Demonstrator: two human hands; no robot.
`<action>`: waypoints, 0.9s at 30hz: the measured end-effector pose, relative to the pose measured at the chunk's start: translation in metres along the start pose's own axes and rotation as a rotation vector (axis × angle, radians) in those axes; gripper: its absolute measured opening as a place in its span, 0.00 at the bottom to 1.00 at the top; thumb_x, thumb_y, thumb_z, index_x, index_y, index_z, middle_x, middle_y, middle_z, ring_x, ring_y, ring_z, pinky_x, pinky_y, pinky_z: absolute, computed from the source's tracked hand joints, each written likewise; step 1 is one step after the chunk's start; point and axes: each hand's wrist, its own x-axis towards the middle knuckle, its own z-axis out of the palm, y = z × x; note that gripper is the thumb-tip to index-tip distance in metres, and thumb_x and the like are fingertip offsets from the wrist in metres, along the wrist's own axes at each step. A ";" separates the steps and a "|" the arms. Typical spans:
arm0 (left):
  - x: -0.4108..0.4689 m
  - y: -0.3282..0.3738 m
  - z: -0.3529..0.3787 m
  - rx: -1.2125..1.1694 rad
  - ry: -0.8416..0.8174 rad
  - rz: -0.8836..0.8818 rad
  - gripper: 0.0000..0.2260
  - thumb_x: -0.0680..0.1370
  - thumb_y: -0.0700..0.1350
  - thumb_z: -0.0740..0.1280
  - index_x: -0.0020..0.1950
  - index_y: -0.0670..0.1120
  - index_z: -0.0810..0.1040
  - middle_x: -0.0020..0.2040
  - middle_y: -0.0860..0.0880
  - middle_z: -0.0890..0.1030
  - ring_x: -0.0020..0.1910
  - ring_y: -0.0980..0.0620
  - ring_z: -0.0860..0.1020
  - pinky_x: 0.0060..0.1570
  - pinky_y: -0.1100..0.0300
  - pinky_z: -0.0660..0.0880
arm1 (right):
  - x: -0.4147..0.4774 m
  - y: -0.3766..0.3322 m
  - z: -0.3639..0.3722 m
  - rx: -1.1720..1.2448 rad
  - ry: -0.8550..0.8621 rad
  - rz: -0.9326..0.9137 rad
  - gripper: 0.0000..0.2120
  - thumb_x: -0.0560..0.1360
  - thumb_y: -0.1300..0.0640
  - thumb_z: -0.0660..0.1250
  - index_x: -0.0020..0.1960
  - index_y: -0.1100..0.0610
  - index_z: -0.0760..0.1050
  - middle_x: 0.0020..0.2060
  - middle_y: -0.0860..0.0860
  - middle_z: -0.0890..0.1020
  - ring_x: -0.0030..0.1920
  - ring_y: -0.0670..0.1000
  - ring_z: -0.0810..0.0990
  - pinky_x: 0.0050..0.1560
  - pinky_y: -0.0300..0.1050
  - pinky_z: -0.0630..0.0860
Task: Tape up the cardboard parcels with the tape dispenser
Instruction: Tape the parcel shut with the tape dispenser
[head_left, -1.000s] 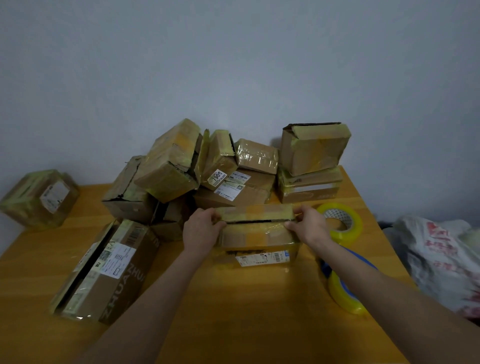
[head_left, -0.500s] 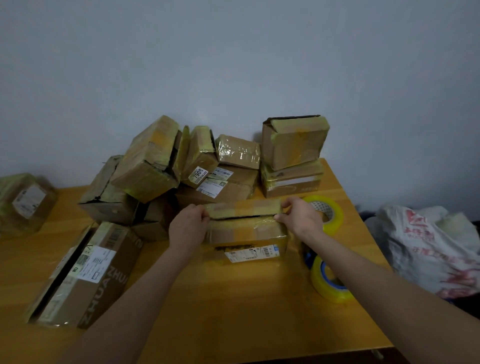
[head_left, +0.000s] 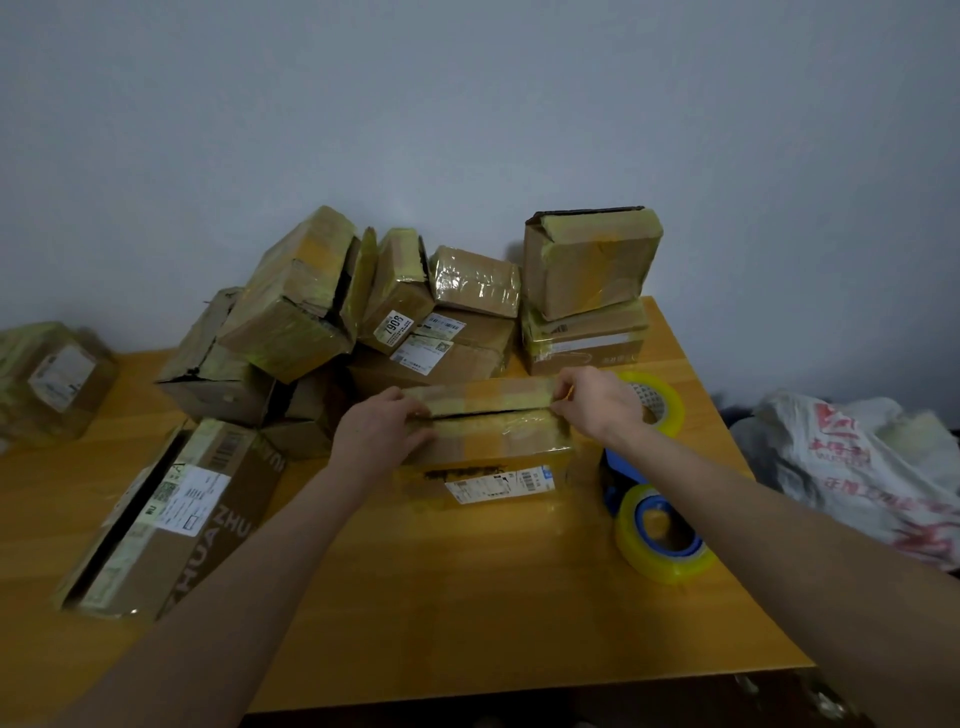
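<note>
A small cardboard parcel (head_left: 483, 452) with a white label stands in the middle of the wooden table (head_left: 467, 597), a dark slit showing between its top flaps. My left hand (head_left: 382, 428) grips its left end, fingers curled over the flap. My right hand (head_left: 597, 402) pinches the top flap at the right end. The blue tape dispenser (head_left: 657, 530) with a yellowish tape roll lies on the table to the right, below my right forearm. A second tape roll (head_left: 657, 400) sits just behind my right hand.
A heap of taped parcels (head_left: 405, 312) fills the back of the table against the wall. A long box (head_left: 171, 514) lies at the front left, another parcel (head_left: 52, 379) at the far left. A white plastic bag (head_left: 862, 467) lies off the table's right edge.
The view has shifted a little; both hands stay on the same parcel's top flaps. The right hand's fingers have moved slightly along the flap's right end.
</note>
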 end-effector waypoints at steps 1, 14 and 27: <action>0.001 0.001 0.001 0.008 0.002 -0.017 0.12 0.76 0.54 0.67 0.58 0.53 0.80 0.46 0.55 0.71 0.41 0.58 0.69 0.39 0.64 0.66 | 0.000 -0.002 0.000 -0.023 0.003 -0.015 0.05 0.75 0.52 0.68 0.42 0.46 0.73 0.42 0.47 0.79 0.48 0.52 0.78 0.43 0.47 0.76; 0.004 0.013 0.001 0.127 0.059 0.059 0.09 0.80 0.44 0.61 0.52 0.45 0.81 0.48 0.49 0.78 0.41 0.53 0.76 0.40 0.62 0.74 | 0.001 -0.003 -0.011 -0.025 -0.133 -0.109 0.18 0.66 0.44 0.77 0.47 0.51 0.74 0.51 0.50 0.76 0.50 0.50 0.73 0.46 0.45 0.71; -0.007 0.012 0.013 0.172 0.025 0.080 0.19 0.80 0.57 0.59 0.67 0.51 0.75 0.60 0.53 0.74 0.51 0.54 0.75 0.45 0.63 0.72 | 0.000 -0.008 -0.004 -0.053 -0.103 -0.078 0.25 0.70 0.47 0.74 0.64 0.51 0.75 0.58 0.53 0.75 0.59 0.55 0.74 0.56 0.49 0.72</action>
